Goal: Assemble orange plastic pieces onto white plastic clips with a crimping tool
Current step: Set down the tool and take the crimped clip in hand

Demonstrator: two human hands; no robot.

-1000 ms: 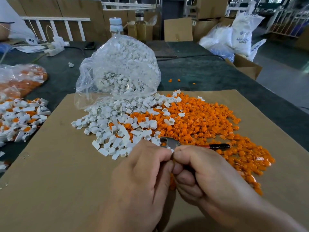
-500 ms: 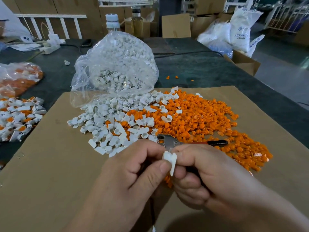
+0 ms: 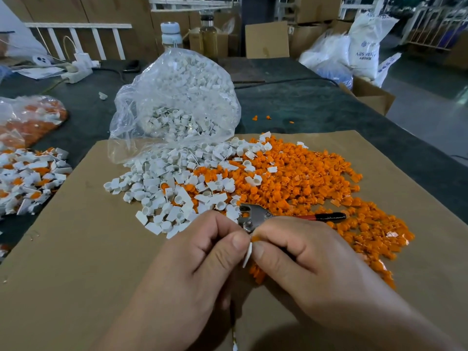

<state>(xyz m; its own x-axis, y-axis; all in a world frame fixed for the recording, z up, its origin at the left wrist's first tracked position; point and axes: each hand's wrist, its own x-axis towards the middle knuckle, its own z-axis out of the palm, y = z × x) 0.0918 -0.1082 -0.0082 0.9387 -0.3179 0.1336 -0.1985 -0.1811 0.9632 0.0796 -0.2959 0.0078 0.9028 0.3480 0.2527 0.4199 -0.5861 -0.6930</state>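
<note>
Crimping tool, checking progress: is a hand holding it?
No, the crimping tool lies among orange pieces while the left hand and right hand pinch a white clip.

white clip point(image 3: 247, 255): mostly hidden | crimping tool point(image 3: 258, 215): partly behind right hand point(image 3: 304, 262)

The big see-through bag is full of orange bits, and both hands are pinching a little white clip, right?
No. The head view shows the see-through bag is full of white clips, not orange bits. The left hand and right hand do pinch a little white clip.
</note>
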